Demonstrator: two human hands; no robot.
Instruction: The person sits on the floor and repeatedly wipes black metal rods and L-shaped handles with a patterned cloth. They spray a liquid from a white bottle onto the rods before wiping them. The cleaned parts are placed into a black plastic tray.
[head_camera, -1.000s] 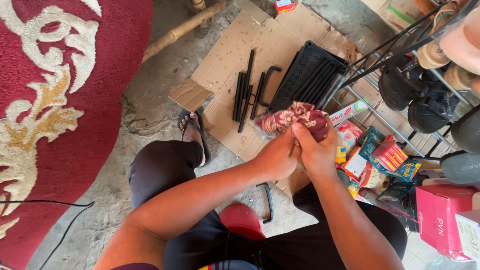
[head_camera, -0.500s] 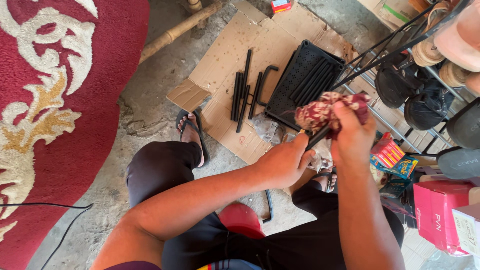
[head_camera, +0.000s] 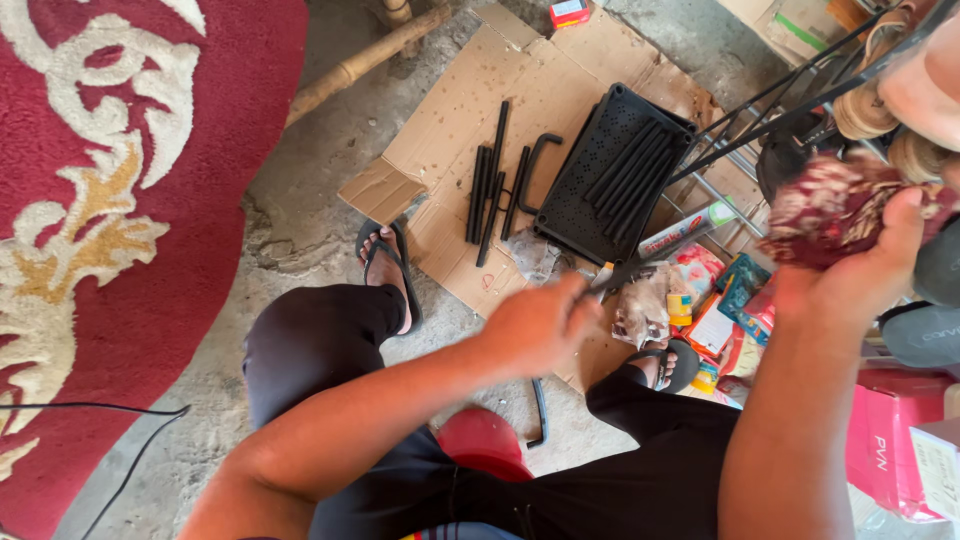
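Observation:
My right hand (head_camera: 862, 272) is raised at the right and grips a crumpled maroon patterned cloth (head_camera: 828, 205). My left hand (head_camera: 538, 325) is lower, over the cardboard's near edge, closed on a thin dark rod (head_camera: 640, 266) that points up and to the right. The hands are well apart. Beyond them a black perforated plastic tray (head_camera: 612, 178) lies on a flattened cardboard sheet (head_camera: 520, 90) with some rods on it. Several more black rods (head_camera: 488, 190) and a bent one lie to its left.
A red patterned carpet (head_camera: 120, 200) covers the left. A bamboo pole (head_camera: 360, 65) lies at the top. A metal rack with shoes (head_camera: 850, 110) stands at the right, with colourful packets (head_camera: 720, 305) and a pink box (head_camera: 890, 450) below it. I sit on a red stool (head_camera: 480, 440).
My right hand has lifted the cloth up and to the right, away from the left hand. The left hand has dropped lower and now holds the thin rod alone.

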